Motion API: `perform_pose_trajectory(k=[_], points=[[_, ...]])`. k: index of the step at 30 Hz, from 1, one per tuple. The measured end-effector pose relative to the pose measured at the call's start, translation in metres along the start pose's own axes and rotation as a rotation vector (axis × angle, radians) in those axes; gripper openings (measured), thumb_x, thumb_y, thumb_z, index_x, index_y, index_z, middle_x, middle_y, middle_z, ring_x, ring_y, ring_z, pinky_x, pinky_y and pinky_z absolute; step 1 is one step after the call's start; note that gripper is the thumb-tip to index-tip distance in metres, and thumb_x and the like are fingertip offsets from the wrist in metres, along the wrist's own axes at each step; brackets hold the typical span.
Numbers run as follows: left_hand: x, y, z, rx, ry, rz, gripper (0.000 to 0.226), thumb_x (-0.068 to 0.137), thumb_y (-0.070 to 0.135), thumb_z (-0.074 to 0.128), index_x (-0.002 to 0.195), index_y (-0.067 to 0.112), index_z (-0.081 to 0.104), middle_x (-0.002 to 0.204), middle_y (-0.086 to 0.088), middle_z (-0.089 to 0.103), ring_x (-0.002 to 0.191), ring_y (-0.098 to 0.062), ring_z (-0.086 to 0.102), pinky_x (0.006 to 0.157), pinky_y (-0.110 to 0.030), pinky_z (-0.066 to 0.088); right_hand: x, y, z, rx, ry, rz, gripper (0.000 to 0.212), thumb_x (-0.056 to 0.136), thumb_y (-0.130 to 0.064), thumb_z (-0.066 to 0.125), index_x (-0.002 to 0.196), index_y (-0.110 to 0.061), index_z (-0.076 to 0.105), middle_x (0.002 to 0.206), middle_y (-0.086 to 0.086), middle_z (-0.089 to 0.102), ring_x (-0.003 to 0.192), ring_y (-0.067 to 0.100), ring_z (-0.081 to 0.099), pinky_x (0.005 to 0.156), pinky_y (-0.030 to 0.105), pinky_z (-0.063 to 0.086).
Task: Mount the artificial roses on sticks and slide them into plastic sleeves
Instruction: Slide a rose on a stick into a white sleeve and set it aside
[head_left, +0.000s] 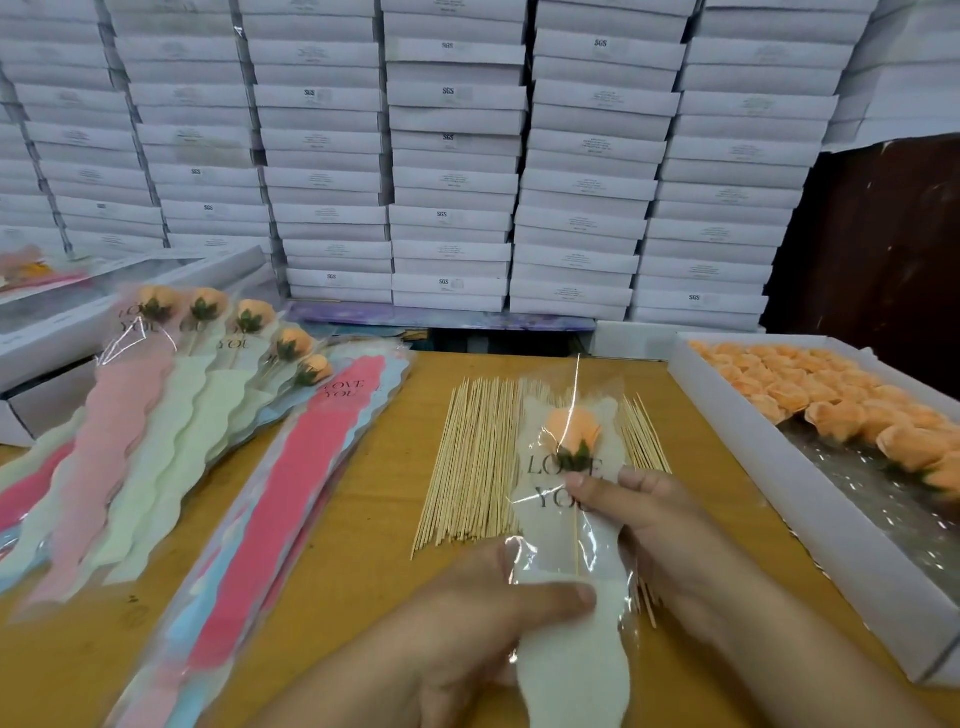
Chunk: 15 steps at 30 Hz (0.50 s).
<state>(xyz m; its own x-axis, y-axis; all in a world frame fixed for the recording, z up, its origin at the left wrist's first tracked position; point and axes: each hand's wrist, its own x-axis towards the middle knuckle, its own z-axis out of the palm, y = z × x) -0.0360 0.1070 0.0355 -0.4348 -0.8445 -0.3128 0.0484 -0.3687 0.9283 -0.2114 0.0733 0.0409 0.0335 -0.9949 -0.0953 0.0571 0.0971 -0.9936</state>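
Many orange rose heads (810, 402) still sit loose in the white tray (769, 470) at right, so most of the job looks undone. Big spread of bare sticks (470, 467) on the table (363, 519), centre. Stack of empty sleeves (291, 499), pink and blue, left of the sticks. Five finished roses (244, 322) in sleeves fanned out at far left; maybe more in the box behind, too blurred to tell.

One in hand: rose (571, 431) on its stick (576, 540), already inside a pale "LOVE YOU" sleeve (569, 613), head near the top. Left hand (467, 618) pinches the sleeve mid-length, thumb on top. Right hand (649, 512) grips it from behind just under the rose. Looks seated; next is probably laying it with the finished ones.
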Motion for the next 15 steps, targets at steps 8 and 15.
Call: perform_pose_trajectory(k=[8,15], points=[[-0.014,-0.006,0.000,0.205,-0.072,0.015,0.014,0.091,0.010,0.072,0.105,0.009,0.075,0.094,-0.003,0.078,0.085,-0.013,0.075,0.070,-0.022,0.055,0.003,-0.001,-0.004,0.017,-0.036,-0.041,0.053,0.062,-0.041,0.083,0.098,-0.003,0.074,0.096,0.020,0.076,0.085,0.036,0.073,0.078,0.048,0.060],[-0.014,0.003,0.001,0.113,0.036,0.046,0.015,0.092,0.010,0.068,0.106,0.014,0.071,0.095,-0.006,0.079,0.087,-0.019,0.076,0.066,-0.029,0.061,-0.005,0.005,-0.001,-0.016,-0.205,-0.023,0.029,0.071,-0.026,0.085,0.093,-0.009,0.077,0.096,0.017,0.076,0.079,0.027,0.072,0.060,0.030,0.055]])
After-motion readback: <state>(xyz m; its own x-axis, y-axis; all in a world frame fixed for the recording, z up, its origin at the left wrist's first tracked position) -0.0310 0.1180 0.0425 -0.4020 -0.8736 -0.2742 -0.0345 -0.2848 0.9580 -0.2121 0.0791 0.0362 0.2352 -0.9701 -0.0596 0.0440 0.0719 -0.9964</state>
